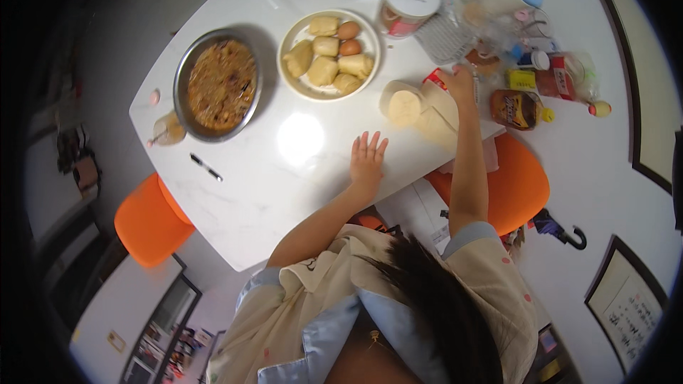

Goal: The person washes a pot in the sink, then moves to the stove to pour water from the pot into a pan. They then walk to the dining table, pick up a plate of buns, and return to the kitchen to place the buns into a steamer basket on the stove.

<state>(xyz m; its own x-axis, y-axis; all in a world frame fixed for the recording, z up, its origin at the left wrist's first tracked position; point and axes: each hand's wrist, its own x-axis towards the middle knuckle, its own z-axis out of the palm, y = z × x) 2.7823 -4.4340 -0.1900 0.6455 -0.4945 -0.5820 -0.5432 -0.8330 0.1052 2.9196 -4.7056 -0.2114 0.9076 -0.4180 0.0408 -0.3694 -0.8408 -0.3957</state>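
Observation:
My left hand [368, 157] rests palm down near the front of the white marbled table [256, 197], its fingers spread and nothing in them. Farther right, my right hand [461, 84] reaches over a pale package with a red corner [437, 102]. Its fingers are bent at the package's far end; blur hides whether they grip it. Against the package's left side is a cream-coloured roll [404, 108], its round end facing me. Beyond both hands, a round white dish [285, 76] holds two brown eggs [349, 38] and several pale yellow folded pastry-like pieces [323, 70].
A steel bowl of reddish-brown food [221, 85] stands at left, near a black-and-white pen [206, 167] and a small jar [169, 129]. A white-lidded tub [410, 2], a brown bottle with a yellow cap [516, 110] and clustered packages occupy the right. Orange chairs [520, 186] flank the table.

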